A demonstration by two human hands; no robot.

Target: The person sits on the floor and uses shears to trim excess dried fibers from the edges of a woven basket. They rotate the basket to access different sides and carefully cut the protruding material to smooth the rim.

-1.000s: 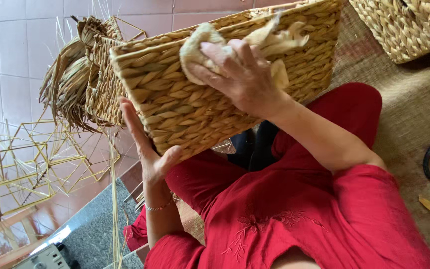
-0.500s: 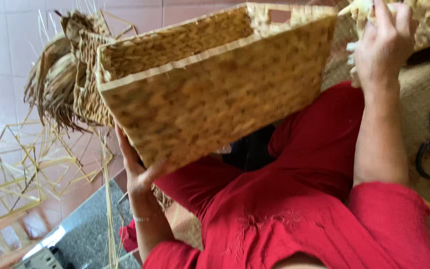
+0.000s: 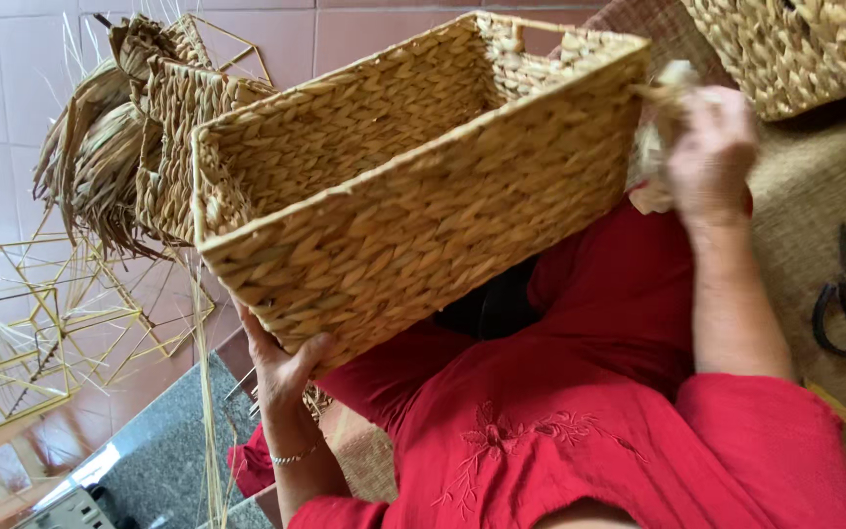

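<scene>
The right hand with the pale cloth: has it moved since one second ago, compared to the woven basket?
Yes. The right hand left the basket's broad side for its right end.
</scene>
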